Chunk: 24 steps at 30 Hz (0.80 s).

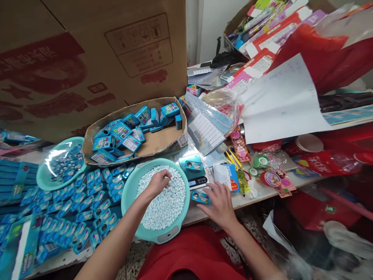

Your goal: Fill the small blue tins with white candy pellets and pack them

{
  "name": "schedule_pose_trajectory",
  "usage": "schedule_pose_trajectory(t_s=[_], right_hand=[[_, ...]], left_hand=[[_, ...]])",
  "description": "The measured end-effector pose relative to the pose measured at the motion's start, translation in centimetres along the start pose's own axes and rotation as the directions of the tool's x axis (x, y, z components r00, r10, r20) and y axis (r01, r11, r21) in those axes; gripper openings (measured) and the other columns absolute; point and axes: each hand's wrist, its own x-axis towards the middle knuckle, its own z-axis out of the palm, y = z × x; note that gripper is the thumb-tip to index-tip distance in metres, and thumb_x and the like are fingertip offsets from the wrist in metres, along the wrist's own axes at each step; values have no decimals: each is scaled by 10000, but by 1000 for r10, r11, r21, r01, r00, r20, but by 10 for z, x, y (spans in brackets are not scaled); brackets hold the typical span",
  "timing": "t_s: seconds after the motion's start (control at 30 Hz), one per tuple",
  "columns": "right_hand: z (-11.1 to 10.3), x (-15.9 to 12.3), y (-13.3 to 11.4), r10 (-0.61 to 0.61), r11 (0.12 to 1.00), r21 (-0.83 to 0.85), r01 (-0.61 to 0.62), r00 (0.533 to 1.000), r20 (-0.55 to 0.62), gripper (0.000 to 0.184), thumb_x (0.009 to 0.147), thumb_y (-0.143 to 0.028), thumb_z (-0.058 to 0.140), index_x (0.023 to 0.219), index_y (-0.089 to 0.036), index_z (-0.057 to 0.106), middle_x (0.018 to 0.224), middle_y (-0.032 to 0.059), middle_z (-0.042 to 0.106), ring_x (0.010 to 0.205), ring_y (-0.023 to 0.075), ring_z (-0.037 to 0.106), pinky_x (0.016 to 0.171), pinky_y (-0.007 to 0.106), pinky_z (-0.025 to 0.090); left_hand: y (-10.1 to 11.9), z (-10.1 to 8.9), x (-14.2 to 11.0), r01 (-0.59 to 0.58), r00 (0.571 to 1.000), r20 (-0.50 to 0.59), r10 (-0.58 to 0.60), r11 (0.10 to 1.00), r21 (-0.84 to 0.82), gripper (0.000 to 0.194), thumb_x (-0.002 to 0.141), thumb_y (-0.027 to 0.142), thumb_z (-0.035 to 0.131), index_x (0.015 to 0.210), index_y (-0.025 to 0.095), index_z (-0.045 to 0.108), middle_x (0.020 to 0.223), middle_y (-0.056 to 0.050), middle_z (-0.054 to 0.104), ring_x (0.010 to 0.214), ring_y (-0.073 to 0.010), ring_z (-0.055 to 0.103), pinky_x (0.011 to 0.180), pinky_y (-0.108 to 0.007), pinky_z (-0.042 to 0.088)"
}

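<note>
A turquoise basin (126, 202) full of small white pellets (163, 212) stands at the table's front edge. Over the pellets is my left hand (159, 183), its fingers curled together; whatever they pinch is too small to make out. To the right of the basin, my right hand (221, 204) has thumb and fingers on either side of one end of a small blue box (200, 197), which lies flat. Just behind that, a digital scale (201, 181) with a lit display carries another blue box (194, 165) on its plate.
Many blue boxes (96, 202) cover the table at left. A cardboard tray (157, 146) behind the basin holds more. A second turquoise bowl (43, 171) contains shiny pieces. A large carton (96, 58) stands behind; markers (233, 158), tape (261, 161) and packaging clutter the right.
</note>
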Motion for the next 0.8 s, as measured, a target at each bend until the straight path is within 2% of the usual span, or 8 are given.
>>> schedule_pose_trajectory(t_s=[0.1,0.23,0.3,0.4,0.5,0.6,0.7,0.8], right_hand=[[13,-2,-13,-2,983,-183,12,999,53,280,685,-281,721,931,-196,616,1202,126,597,1228,392,404,1023,642,208],[15,-5,-13,15,971,-237,-3,999,50,132,718,-209,661,830,-198,593,1203,137,589,1250,389,383,1041,632,181],[13,-7,-9,17,970,-244,-4,999,50,126,723,-224,655,825,-197,587,1198,145,587,1245,398,386,1029,639,197],[13,-10,-3,29,965,-262,-18,999,39,123,752,-262,642,846,-204,586,1199,146,581,1237,397,392,1006,639,236],[17,-15,1,24,969,-246,-19,1000,17,171,787,-351,617,898,-224,589,1208,140,570,1236,387,389,986,625,276],[18,-21,4,32,976,-215,-34,999,-10,267,794,-417,607,976,-223,590,1220,139,560,1234,381,387,983,611,290],[14,-29,6,26,984,-177,-32,999,-38,296,804,-413,598,1017,-207,590,1218,137,561,1238,364,383,990,570,317],[8,-35,10,7,989,-149,-16,998,-65,290,819,-381,585,1043,-197,589,1227,138,553,1234,346,389,981,526,358]], left_hand=[[23,6,7,-89,995,-25,94,982,165,85,726,195,485,771,176,555,589,19,566,567,-145,590,578,-252,437],[57,20,18,-342,927,40,372,798,497,162,767,126,456,782,179,609,828,-45,623,797,-176,580,713,-278,425],[68,27,24,-398,902,96,420,726,561,229,788,102,423,861,183,624,908,-61,621,854,-186,564,746,-287,419],[74,32,32,-419,892,121,435,696,583,294,795,77,392,940,188,623,948,-67,616,888,-193,559,769,-294,415],[67,28,34,-411,888,61,455,729,547,294,786,84,411,961,201,616,972,-55,619,911,-190,563,784,-286,412],[48,16,26,-359,899,-45,436,792,494,213,808,166,436,926,198,611,948,-45,630,868,-185,576,770,-285,413],[16,7,7,-250,934,-122,335,859,446,169,814,239,441,853,201,602,917,-34,648,831,-183,587,754,-285,415],[-23,4,-17,-97,973,-150,175,901,423,177,811,271,429,818,210,595,892,-25,664,819,-191,598,727,-282,418]])
